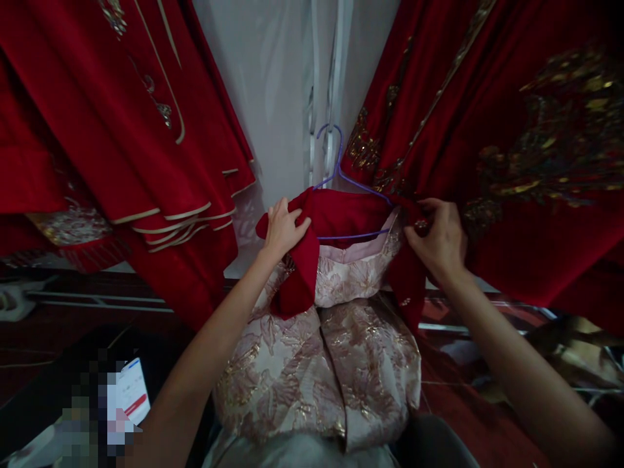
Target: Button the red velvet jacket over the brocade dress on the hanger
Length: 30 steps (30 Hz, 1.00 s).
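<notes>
A red jacket-like garment [301,266] with small shiny beads is draped over a pale pink and gold brocade dress [273,364], both on a thin purple hanger [340,156]. My left hand [284,227] grips the red cloth at the left shoulder, its fingers over the top and its thumb pointing inward. At the opposite shoulder, my right hand [441,240] pinches the beaded edge of the same red garment between thumb and fingers. The dress's lower part lies across my lap, and its pink lining shows at the neckline.
Long red gowns with cream edging [160,162] hang at the left. Red gowns with gold embroidery [560,130] hang close at the right. Behind stands a grey wall with white uprights [336,65]. A lit phone [134,390] is at lower left, beside a blurred patch.
</notes>
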Tool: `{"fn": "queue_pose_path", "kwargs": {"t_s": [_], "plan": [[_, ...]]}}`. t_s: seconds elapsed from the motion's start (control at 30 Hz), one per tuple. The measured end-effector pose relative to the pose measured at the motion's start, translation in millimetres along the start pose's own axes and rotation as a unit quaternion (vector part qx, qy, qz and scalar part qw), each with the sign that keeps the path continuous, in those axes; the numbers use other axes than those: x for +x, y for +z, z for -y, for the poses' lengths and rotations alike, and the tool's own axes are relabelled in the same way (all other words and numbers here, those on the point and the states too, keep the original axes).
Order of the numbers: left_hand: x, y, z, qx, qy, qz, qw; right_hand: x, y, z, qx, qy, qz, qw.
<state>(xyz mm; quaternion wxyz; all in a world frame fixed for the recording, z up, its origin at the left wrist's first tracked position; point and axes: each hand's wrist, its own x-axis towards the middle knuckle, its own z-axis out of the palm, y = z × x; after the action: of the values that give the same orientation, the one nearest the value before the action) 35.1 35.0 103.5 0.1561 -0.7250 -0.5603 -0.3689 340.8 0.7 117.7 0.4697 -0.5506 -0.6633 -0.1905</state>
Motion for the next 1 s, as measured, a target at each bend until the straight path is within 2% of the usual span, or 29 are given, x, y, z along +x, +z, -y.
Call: {"fn": "queue_pose_path", "kwargs": {"t_s": [0.1, 0.2, 0.37, 0.43, 0.5, 0.57, 0.63, 0.7, 0.8, 0.87, 1.0], "plan": [[5, -8, -1, -0.027, -0.011, 0.025, 0.999, 7, 3, 2, 0.089, 0.036, 0.043, 0.995], [11, -26, 2, -0.067, 0.003, 0.053, 0.996, 16, -1, -3, 0.163, 0.093, 0.092, 0.978], [6, -63, -1, -0.039, 0.045, -0.013, 0.998, 20, -1, -13, 0.265, 0.207, 0.100, 0.937], [1, -68, -11, -0.010, 0.065, 0.011, 0.998, 18, 8, -9, 0.296, 0.224, 0.109, 0.922], [-4, -61, -26, 0.009, 0.088, 0.067, 0.994, 15, 21, 6, 0.298, 0.202, 0.105, 0.927], [-9, -45, -44, 0.011, 0.107, 0.118, 0.987, 9, 35, 29, 0.293, 0.147, 0.106, 0.939], [-15, -23, -59, -0.011, 0.120, 0.150, 0.981, 0, 47, 57, 0.320, 0.100, 0.148, 0.930], [-23, -5, -68, -0.059, 0.095, 0.135, 0.984, -12, 55, 81, 0.372, 0.070, 0.176, 0.909], [-40, 11, -68, -0.174, 0.010, 0.074, 0.982, -28, 59, 98, 0.438, 0.087, 0.162, 0.880], [-51, 15, -64, -0.251, -0.027, 0.044, 0.966, -36, 59, 100, 0.479, 0.111, 0.144, 0.859], [-65, 22, -64, -0.383, -0.059, 0.008, 0.922, -46, 56, 97, 0.529, 0.158, 0.129, 0.824]]}}
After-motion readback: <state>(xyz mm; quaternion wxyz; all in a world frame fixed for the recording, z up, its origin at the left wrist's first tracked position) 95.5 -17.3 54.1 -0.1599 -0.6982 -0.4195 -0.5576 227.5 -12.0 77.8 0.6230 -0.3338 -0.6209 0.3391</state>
